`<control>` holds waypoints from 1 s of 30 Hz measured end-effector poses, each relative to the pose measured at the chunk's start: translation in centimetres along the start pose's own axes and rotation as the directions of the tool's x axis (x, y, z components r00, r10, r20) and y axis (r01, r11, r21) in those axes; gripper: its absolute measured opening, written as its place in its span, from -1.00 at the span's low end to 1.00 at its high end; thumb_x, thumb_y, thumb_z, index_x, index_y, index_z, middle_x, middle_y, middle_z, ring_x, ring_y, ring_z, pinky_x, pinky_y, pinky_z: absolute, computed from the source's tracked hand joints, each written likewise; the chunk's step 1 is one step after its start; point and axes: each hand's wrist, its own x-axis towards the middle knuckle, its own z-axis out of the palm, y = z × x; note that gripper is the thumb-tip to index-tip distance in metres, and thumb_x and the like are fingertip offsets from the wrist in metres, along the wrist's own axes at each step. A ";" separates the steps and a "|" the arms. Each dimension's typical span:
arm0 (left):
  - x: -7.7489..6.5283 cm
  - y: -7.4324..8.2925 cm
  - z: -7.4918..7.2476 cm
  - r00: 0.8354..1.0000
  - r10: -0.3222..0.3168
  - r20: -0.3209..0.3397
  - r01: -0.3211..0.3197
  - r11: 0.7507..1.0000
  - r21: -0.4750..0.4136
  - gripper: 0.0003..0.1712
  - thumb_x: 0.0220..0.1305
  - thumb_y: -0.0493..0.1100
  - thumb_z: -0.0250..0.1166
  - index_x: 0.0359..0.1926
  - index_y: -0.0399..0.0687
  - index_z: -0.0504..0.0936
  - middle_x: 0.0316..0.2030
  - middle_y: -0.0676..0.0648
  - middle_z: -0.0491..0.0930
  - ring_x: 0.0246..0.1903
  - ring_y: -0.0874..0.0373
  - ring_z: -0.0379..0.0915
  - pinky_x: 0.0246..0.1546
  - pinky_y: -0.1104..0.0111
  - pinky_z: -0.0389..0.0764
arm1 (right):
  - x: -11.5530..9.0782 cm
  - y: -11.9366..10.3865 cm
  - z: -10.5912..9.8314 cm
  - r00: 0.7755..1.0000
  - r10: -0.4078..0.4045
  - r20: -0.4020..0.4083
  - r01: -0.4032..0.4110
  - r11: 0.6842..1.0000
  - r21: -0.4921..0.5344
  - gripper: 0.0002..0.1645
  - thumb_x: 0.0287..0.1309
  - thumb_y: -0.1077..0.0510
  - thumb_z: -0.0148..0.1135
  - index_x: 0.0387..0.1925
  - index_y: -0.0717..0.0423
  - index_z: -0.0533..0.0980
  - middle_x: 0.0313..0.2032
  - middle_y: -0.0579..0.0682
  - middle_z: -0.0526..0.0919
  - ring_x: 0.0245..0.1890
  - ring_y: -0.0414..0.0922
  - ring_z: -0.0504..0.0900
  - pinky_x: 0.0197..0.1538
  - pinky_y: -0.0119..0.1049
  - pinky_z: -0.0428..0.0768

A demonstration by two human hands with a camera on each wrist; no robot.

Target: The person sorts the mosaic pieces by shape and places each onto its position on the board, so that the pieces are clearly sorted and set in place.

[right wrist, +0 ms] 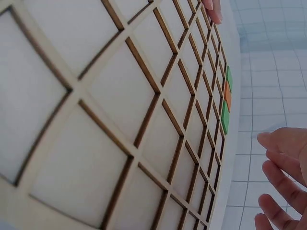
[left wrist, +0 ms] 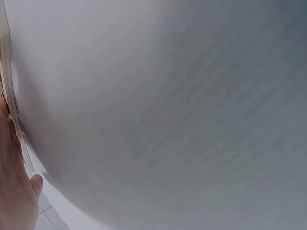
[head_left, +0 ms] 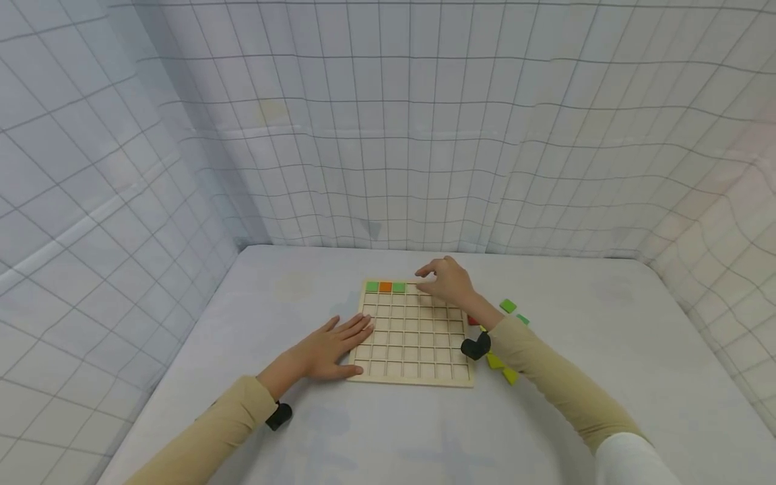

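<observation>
A wooden grid board (head_left: 412, 331) lies on the table, its square cells bordered by raised strips. In its far row, at the left end, sit a green tile (head_left: 372, 287), an orange tile (head_left: 385, 287) and another green tile (head_left: 399, 287). My left hand (head_left: 327, 349) rests with straight fingers along the board's left edge; part of that hand (left wrist: 17, 196) shows in the left wrist view. Over the far row, just right of the three tiles, is my right hand (head_left: 450, 281). Its fingers (right wrist: 278, 177) are loosely bent, and nothing shows between thumb and fingertips.
Loose tiles lie right of the board, partly hidden under my right forearm: a green tile (head_left: 508, 306), a red tile (head_left: 473, 320) and several yellow-green ones, such as this tile (head_left: 510, 375). White gridded cloth (head_left: 436, 168) hangs behind the table and at both sides.
</observation>
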 end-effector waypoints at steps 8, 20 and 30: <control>-0.3 0.1 -0.2 1.000 -0.003 -0.006 0.003 1.000 -0.012 -0.06 0.33 0.34 -0.01 0.52 -0.05 -0.04 0.52 -0.14 -0.12 0.51 -0.04 -0.20 0.42 -0.14 -0.06 | -1.2 1.3 -0.5 0.997 -0.030 -0.069 0.030 1.000 0.008 -0.72 0.05 0.04 0.43 -0.16 0.00 0.71 -0.21 -0.06 0.73 -0.15 0.00 0.56 -0.33 -0.21 0.56; -0.4 0.0 -0.3 1.000 0.007 -0.015 -0.007 1.000 -0.003 -0.07 0.34 0.33 0.00 0.51 -0.06 -0.03 0.52 -0.15 -0.11 0.51 -0.07 -0.18 0.41 -0.17 -0.05 | -3.8 2.6 -2.7 0.992 -0.009 -0.128 0.011 1.000 0.013 -0.72 0.05 0.07 0.41 -0.15 0.02 0.70 -0.23 -0.02 0.75 -0.15 0.04 0.56 -0.38 -0.25 0.54; -0.2 0.3 -0.5 1.000 0.012 0.001 -0.012 1.000 0.001 -0.08 0.35 0.32 -0.01 0.51 -0.06 -0.03 0.52 -0.14 -0.12 0.51 -0.07 -0.20 0.41 -0.16 -0.06 | -6.1 5.2 -4.5 0.988 0.052 -0.147 -0.055 0.998 -0.018 -0.72 0.04 0.07 0.41 -0.16 0.01 0.70 -0.22 -0.01 0.75 -0.13 0.03 0.54 -0.39 -0.26 0.52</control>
